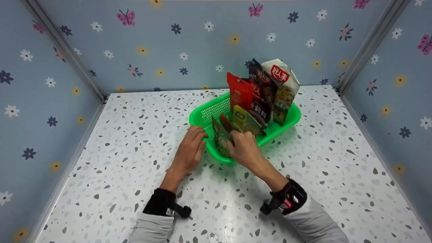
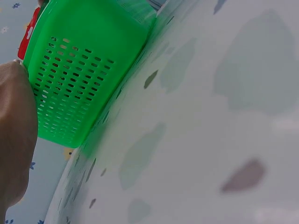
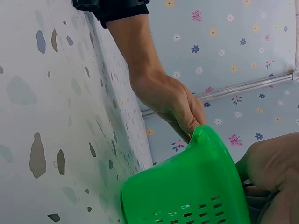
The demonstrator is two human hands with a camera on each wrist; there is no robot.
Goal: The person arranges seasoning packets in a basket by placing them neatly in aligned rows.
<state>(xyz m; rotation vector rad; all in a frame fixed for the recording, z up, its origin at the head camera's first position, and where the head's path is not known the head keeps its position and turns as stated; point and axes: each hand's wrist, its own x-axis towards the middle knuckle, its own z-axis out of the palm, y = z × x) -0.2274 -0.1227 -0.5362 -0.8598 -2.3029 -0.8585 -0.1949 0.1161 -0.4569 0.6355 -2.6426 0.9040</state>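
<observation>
A green plastic basket [image 1: 208,116] with perforated sides stands on the table, holding several seasoning packets. My left hand [image 1: 190,148] grips its left rim, fingers curled over the edge; the right wrist view also shows this left hand [image 3: 173,100] at the rim. Inside the basket's near end, my right hand [image 1: 248,148] pinches a small green packet [image 1: 220,136] by its upper edge. Right behind it are a yellow-green packet [image 1: 244,119] and a brownish-orange one [image 1: 225,122]. In the right wrist view the right hand [image 3: 275,172] reaches over the rim, its fingertips partly hidden.
Taller packets lean at the back of the basket: a red one [image 1: 240,91], dark ones [image 1: 265,79] and a white-topped one [image 1: 285,87]. The speckled table [image 1: 135,135] is enclosed by flower-patterned panels [image 1: 195,44] at the back and both sides.
</observation>
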